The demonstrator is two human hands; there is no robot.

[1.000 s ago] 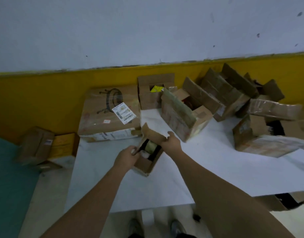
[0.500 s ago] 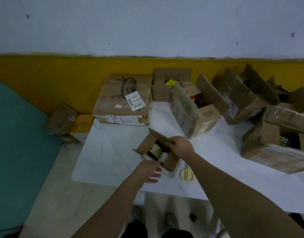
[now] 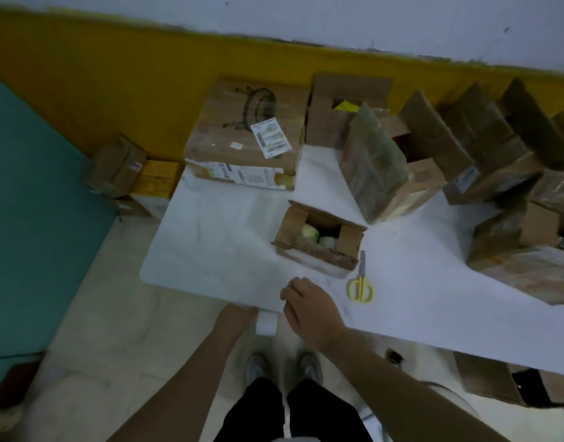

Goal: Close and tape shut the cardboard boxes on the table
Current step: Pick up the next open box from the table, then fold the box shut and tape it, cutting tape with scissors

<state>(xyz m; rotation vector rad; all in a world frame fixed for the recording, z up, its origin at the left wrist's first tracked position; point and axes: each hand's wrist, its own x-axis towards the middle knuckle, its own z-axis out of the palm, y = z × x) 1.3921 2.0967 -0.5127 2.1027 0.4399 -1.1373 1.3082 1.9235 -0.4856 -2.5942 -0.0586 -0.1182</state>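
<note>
Box [image 3: 319, 250]: small, sits open near the middle of the white surface [image 3: 216, 237], flaps up, pale rolls showing inside.
Scissors [image 3: 361, 283]: yellow-handled, lying flat just right of that box, blades pointing away from the person.
Right hand [image 3: 309, 306]: knuckles up at the near edge of the surface, fingers curled under; I cannot tell whether it holds anything.
Left hand [image 3: 234, 319]: at the near edge too, fingers hidden beneath it, so its grip cannot be told.
Neighbours: big labelled box [image 3: 242, 132] closed at the far-left corner; open boxes [image 3: 379, 167] crowd the far right.
</note>
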